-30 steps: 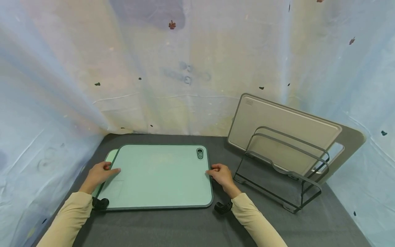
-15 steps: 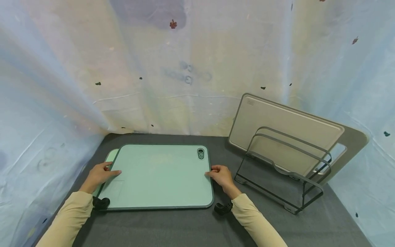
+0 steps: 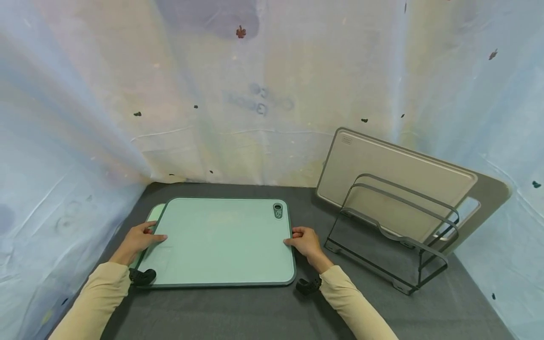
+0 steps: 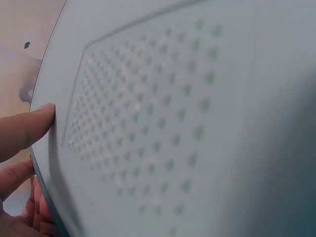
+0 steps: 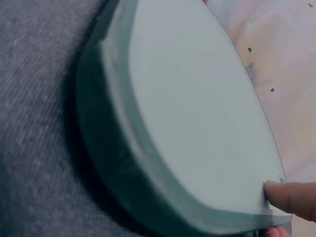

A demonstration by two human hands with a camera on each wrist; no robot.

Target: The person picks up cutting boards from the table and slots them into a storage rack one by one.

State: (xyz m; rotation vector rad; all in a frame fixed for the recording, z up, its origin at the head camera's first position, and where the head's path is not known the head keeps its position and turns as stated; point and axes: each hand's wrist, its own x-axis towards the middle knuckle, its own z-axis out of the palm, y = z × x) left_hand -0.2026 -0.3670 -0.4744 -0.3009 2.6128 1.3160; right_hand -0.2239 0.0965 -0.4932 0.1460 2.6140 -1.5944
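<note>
A pale green cutting board [image 3: 221, 241] with a dark green rim lies on the table, a round-holed handle slot at its far right corner. My left hand [image 3: 138, 240] pinches its left edge, thumb on top and fingers around the side. In the left wrist view a textured patch of small bumps [image 4: 133, 108] shows near that thumb. At the opposite edge, my right hand [image 3: 305, 242] grips the board, its thumb on the face and the other fingers by the rim. Part of a lighter green board [image 3: 155, 213] peeks out at the left, mostly hidden beneath.
To the right stands a dark wire rack [image 3: 391, 231]. A beige cutting board [image 3: 395, 184] leans in its rear slot, with another greyish-beige board [image 3: 488, 189] behind it. Dark grey cloth [image 3: 238, 311] covers the table, and a patterned curtain [image 3: 263, 156] hangs along the back.
</note>
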